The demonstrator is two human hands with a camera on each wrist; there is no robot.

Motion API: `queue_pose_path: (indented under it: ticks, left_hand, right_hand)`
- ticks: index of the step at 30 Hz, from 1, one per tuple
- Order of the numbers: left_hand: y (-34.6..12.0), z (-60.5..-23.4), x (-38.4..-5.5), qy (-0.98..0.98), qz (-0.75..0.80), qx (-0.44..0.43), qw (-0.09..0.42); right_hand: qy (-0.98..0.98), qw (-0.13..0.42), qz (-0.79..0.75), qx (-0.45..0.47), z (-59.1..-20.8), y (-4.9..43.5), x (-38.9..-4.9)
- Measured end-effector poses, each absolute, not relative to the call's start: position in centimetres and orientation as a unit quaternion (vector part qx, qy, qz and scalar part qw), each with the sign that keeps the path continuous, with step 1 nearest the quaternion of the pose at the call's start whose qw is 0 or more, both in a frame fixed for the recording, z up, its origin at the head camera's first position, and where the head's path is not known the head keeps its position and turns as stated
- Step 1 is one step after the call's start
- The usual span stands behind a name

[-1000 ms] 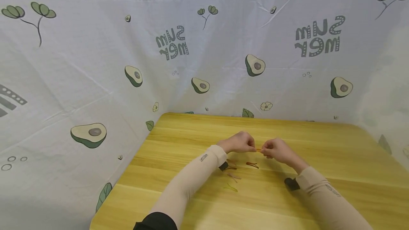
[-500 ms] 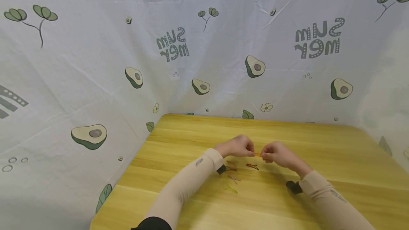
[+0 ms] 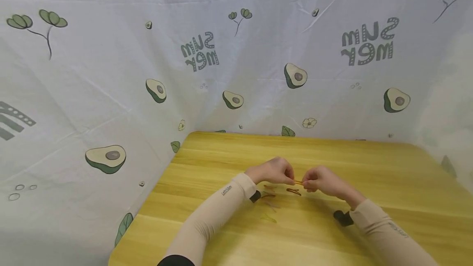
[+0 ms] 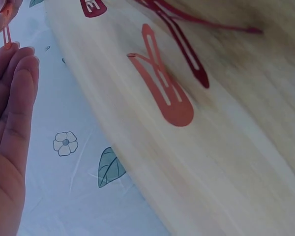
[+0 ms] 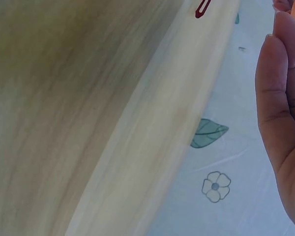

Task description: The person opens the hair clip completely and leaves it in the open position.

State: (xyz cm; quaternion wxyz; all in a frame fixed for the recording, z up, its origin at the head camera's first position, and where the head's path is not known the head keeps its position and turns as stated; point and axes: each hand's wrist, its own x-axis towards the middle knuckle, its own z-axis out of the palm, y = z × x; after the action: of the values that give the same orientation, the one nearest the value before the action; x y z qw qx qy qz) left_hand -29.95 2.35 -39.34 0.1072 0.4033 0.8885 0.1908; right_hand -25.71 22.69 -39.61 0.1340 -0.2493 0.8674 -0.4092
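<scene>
An orange snap hair clip point(image 3: 298, 182) spans the small gap between my two hands above the table. My left hand point(image 3: 274, 171) pinches one end with thumb and fingertips. At the other end, my right hand point(image 3: 323, 182) does the same. The left wrist view shows the slotted part of this clip point(image 4: 7, 35) at the fingertips. Just below the hands lies a dark red hair clip point(image 3: 293, 191). A salmon hair clip point(image 4: 181, 112), its halves apart, lies on the wood beside a dark red one point(image 4: 192, 66).
More clips lie in a loose column near the left wrist, with a yellow-green clip point(image 3: 269, 218) nearest the person. The wooden table point(image 3: 369, 163) runs back to a white cloth point(image 3: 258, 52) printed with avocados. A dark wrist camera point(image 3: 343, 218) hangs under the right wrist.
Both hands have come down slightly and a little nearer the person, still pinching the orange clip between them. The clips on the table lie as before.
</scene>
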Motion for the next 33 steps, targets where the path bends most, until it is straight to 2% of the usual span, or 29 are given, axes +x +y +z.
queue_pose_path:
  ticks: [17,33]
  left_hand:
    - [2.8,-40.0,-28.8,0.889,0.120,0.423,0.127]
    - [3.0,-40.5,-28.2,0.880,0.057,0.452,0.136]
  right_hand:
    - [0.856,0.165,-0.399,-0.284,-40.7,22.7,-24.6]
    - [0.867,0.166,-0.358,-0.305,-41.7,21.9,-25.4]
